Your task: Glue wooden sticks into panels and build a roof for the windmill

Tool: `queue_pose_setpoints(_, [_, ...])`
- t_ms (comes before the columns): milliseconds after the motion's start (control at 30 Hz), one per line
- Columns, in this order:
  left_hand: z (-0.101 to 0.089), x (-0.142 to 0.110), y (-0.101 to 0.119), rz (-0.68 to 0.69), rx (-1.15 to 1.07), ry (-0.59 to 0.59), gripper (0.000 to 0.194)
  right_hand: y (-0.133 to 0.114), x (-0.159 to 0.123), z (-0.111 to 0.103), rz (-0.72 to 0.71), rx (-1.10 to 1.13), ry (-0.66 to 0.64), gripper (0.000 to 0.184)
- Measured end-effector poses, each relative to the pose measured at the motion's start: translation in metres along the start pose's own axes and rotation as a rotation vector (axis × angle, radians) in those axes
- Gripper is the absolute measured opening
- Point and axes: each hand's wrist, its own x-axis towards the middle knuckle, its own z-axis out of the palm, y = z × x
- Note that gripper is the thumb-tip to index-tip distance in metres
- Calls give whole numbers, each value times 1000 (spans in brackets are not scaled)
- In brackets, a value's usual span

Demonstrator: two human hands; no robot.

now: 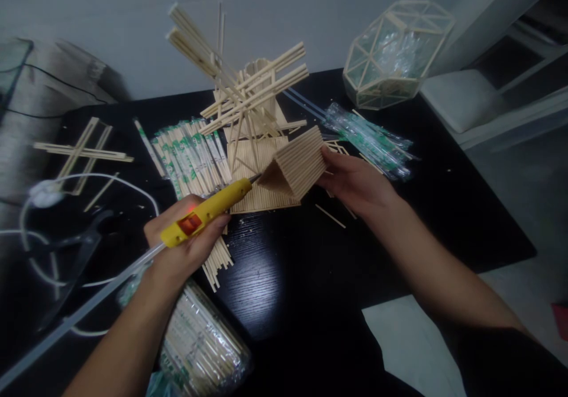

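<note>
My left hand (pixel 177 237) is closed round a yellow hot glue gun (pixel 208 210), its red switch facing up and a clear glue stick (pixel 80 314) trailing from the back. The gun's nozzle points at the near edge of a small triangular roof (pixel 299 166) made of wooden sticks; whether it touches I cannot tell. My right hand (pixel 350 181) grips that roof by its right end, tilted above a flat stick base (pixel 266 202). Behind stands a windmill-like stick model (pixel 248 98) with long crossed blades.
Wrapped chopsticks (pixel 190 154) lie left of the base, with a plastic-wrapped bundle (pixel 204 344) nearer me. Crossed sticks (pixel 84 151) and a white cable (pixel 26 249) lie at far left. Green-marked wrappers (pixel 373 139) and a clear geometric frame (pixel 394 60) are at right.
</note>
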Motion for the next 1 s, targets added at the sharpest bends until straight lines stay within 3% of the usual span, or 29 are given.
queue_pose_setpoints(1000, [2,7,2,28,7,14,34,-5,2,-4,-35,12,31,12])
